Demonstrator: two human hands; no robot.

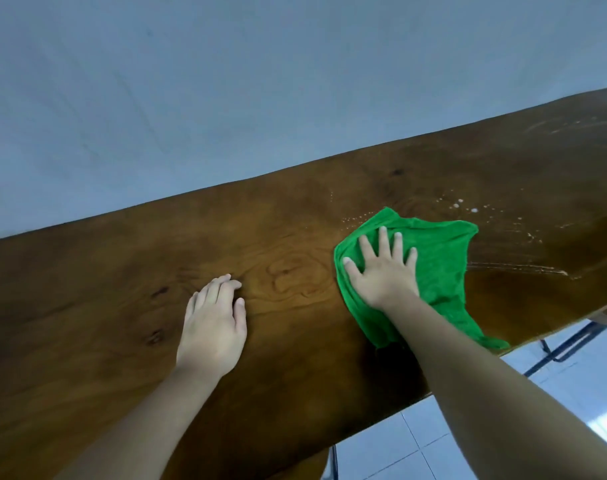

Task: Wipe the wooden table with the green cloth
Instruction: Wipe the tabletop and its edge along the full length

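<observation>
A green cloth (437, 265) lies spread on the dark wooden table (122, 271), right of centre, with one corner hanging over the near edge. My right hand (381, 268) presses flat on the cloth's left part, fingers spread. My left hand (214, 323) rests palm down on the bare wood to the left, fingers together, holding nothing. White droplets and pale smears (468, 207) mark the wood just beyond and to the right of the cloth.
A plain blue-grey wall (226, 81) stands right behind the table's far edge. Below the near edge at the right are white floor tiles (416, 445) and a dark metal frame (565, 348).
</observation>
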